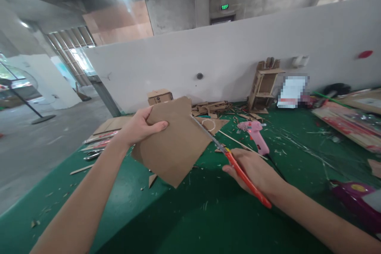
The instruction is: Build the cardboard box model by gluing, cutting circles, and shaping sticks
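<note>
My left hand (pixel 139 127) is closed on the upper left edge of a brown cardboard sheet (pixel 174 147), thumb on its face, holding it up above the green table (pixel 190 214). My right hand (pixel 253 170) grips red-handled scissors (pixel 238 168). Their metal blades (pixel 206 131) run up and left to the sheet's right edge, near its top corner.
A pink glue gun (pixel 256 135) lies just beyond my right hand. Cardboard scraps (pixel 211 108), a small box (pixel 160 96) and a cardboard model (pixel 263 85) stand by the white wall. Flat boards (pixel 348 121) lie at right, a purple object (pixel 357 196) at the right edge, tools (pixel 95 152) at left.
</note>
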Motion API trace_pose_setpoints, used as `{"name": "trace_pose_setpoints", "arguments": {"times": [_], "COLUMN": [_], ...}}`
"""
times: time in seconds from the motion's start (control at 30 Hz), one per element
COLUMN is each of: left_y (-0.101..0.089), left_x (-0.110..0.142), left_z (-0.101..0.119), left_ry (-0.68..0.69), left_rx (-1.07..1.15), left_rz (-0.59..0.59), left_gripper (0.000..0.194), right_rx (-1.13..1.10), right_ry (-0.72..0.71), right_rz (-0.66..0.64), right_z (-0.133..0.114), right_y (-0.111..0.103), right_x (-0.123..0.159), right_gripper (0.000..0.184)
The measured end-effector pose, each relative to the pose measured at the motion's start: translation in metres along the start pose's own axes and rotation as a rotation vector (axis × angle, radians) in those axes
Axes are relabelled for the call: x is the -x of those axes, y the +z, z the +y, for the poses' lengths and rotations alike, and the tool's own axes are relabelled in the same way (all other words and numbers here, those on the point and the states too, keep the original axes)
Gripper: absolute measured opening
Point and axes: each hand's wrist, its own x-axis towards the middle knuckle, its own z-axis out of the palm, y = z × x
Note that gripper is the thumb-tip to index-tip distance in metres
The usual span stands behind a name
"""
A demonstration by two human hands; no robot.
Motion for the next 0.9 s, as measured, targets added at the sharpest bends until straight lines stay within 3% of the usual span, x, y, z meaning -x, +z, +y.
{"name": "trace_pose_setpoints", "arguments": {"times": [0.2,0.9], "left_y": [-0.003,-0.004], "left_x": [-0.002,-0.004], "left_z": [-0.008,-0.013], "left_ry": [-0.011,-0.068], "left_rx": [0.068,0.078], "left_rz": [-0.042,-0.019], "left_gripper": [0.048,0.044], "right_rx": [-0.015,-0.085], "right_ry": [-0.019,-0.036], "right_rz": [-0.027,-0.027], "right_z": [-0.001,-0.003], "right_y": [0.003,0.001], "right_x": [-0.001,0.001], "right_gripper": [0.04,0.036]}}
